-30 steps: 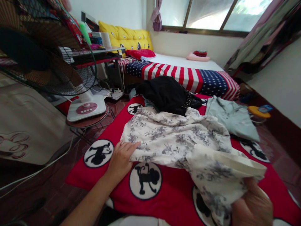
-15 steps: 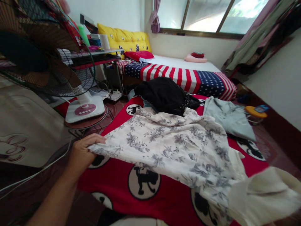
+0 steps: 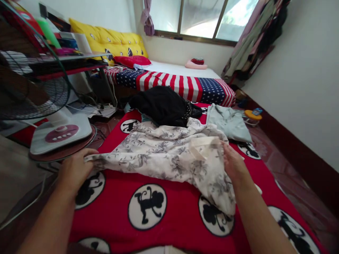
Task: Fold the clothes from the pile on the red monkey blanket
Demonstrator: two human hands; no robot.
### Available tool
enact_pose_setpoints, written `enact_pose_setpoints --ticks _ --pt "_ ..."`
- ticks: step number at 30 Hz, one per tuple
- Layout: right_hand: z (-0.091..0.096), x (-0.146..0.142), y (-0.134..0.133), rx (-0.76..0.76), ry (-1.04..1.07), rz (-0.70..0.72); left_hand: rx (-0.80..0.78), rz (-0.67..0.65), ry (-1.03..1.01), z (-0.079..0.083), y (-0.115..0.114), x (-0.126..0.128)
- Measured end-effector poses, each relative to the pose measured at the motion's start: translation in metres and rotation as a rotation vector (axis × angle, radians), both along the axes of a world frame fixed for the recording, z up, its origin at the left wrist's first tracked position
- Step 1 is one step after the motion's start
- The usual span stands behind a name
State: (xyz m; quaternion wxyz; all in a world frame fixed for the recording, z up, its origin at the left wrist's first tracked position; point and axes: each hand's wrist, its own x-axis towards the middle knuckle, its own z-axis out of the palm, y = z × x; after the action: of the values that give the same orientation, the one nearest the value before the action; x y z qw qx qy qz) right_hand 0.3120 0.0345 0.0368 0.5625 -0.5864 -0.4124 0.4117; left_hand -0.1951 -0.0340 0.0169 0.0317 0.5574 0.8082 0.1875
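Observation:
A white shirt with grey flowers [image 3: 159, 162] lies partly bunched across a red blanket [image 3: 113, 201] printed with black monkeys in pale circles. At its left end, my left hand [image 3: 79, 165] pinches a corner of the cloth. My right hand [image 3: 233, 160] grips the shirt's right side, beside a plain cream band [image 3: 203, 145]; the cloth hides some of its fingertips. Below that hand, the fabric droops toward the blanket. Just beyond the shirt is a heap of black clothing [image 3: 161, 104]. To its right, a pale grey-green shirt [image 3: 229, 121] lies flat.
On the left a fan [image 3: 60, 130] stands on a round stool, near a cluttered desk [image 3: 71, 63]. A second bed with a flag-patterned cover [image 3: 169, 83] runs along the window wall. Clothes [image 3: 254, 42] hang at the right, above a small yellow stool [image 3: 253, 115].
My right hand has come into view, bringing the shirt's right end up and inward to the left. The near edge is now lifted and folded back. The view has turned rightward.

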Motion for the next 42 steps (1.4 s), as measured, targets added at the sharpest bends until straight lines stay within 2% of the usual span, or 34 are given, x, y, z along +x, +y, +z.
enact_pose_setpoints --ticks 3,8,11,13,15,18,23,27,31,34,38,42 --pt "-0.019 0.009 -0.013 -0.027 0.053 -0.038 0.089 -0.059 0.179 -0.009 -0.001 0.005" --pt "-0.043 0.04 -0.088 -0.129 -0.358 0.05 0.275 -0.197 0.204 -0.011 -0.011 0.029" --pt "-0.045 0.048 -0.123 -0.241 -0.585 0.14 0.265 -0.341 0.147 -0.015 -0.004 0.049" --pt "-0.043 0.047 -0.135 -0.274 -0.705 0.205 0.223 -0.435 0.122 -0.021 0.005 0.061" --pt "-0.04 0.042 -0.139 -0.241 -0.762 0.281 0.158 -0.504 0.109 -0.027 0.015 0.069" --pt "-0.035 0.035 -0.137 -0.144 -0.703 0.352 0.047 -0.539 0.112 -0.034 0.025 0.075" --pt "-0.032 0.034 -0.129 -0.102 -0.447 0.186 -0.024 -0.579 0.003 -0.036 0.024 0.07" --pt "-0.039 0.039 -0.122 -0.117 -0.311 0.147 -0.036 -0.605 -0.171 -0.031 0.013 0.066" --pt "-0.041 0.045 -0.111 -0.178 -0.552 0.214 -0.102 -0.518 -0.232 -0.023 0.0 0.063" --pt "-0.039 0.036 -0.095 -0.153 -0.783 0.17 -0.152 -0.494 -0.238 -0.019 -0.006 0.063" --pt "-0.044 0.007 -0.063 -0.07 -0.763 0.1 -0.181 -0.533 -0.199 -0.014 -0.009 0.071" --pt "-0.053 -0.023 -0.028 -0.091 -0.77 0.061 -0.254 -0.554 -0.137 -0.006 -0.006 0.076"
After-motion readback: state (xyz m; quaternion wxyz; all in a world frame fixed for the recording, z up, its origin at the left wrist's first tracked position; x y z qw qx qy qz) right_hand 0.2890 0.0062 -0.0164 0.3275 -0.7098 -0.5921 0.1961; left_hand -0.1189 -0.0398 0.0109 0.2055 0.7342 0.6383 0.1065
